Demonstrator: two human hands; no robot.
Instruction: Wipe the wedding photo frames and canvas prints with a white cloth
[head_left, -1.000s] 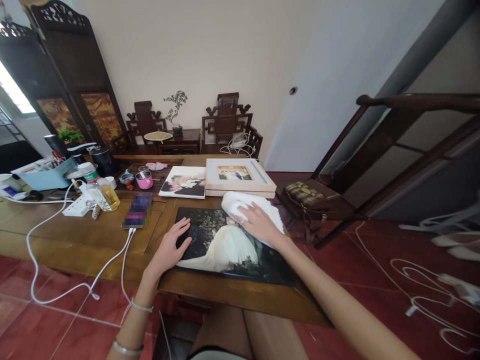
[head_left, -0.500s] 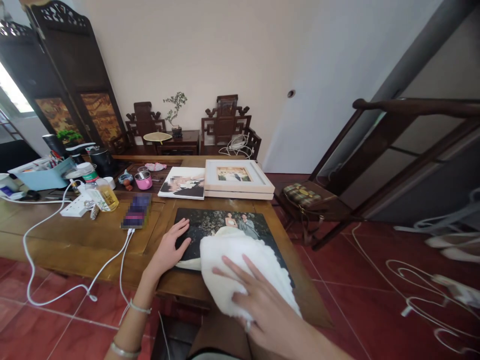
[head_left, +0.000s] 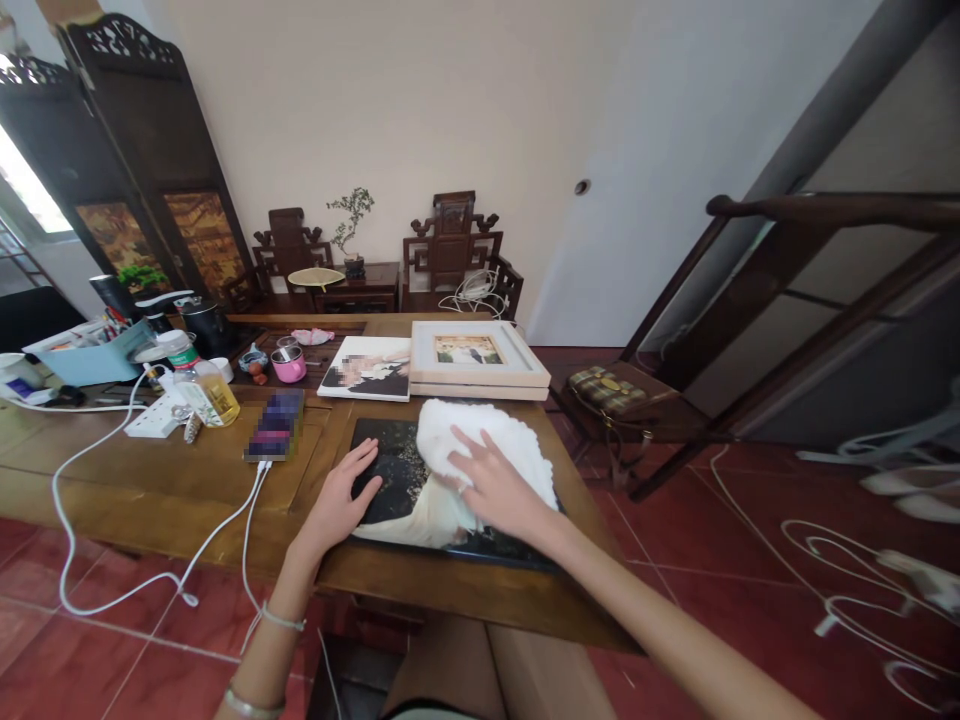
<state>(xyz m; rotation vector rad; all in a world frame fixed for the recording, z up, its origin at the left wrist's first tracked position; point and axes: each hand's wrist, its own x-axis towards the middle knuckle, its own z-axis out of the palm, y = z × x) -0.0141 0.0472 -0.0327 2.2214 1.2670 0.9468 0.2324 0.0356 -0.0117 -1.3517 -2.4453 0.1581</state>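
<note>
A dark photo panel (head_left: pixel 386 455) showing a pale gown lies flat near the table's front edge. My left hand (head_left: pixel 341 500) rests at its left edge, open, with the fingertips on the dark surface and the thumb apart. Over the panel's upper right part is a fluffy white cloth (head_left: pixel 525 450), which hides the two figures in the photo. My right hand (head_left: pixel 499 490) presses on the cloth from above, fingers spread and outstretched.
Behind the panel lie a white-edged photo print (head_left: pixel 367 368) and stacked pale frames (head_left: pixel 480 375). Left on the wooden table (head_left: pixel 300 545) are a phone (head_left: pixel 274 425) on white cables, an oil-coloured bottle (head_left: pixel 214 395), a pink cup (head_left: pixel 289 365) and a power strip (head_left: pixel 154 417).
My right hand has pushed the white cloth up and away across the panel, baring the gown and lower edge and covering the two figures. My left hand stays put.
</note>
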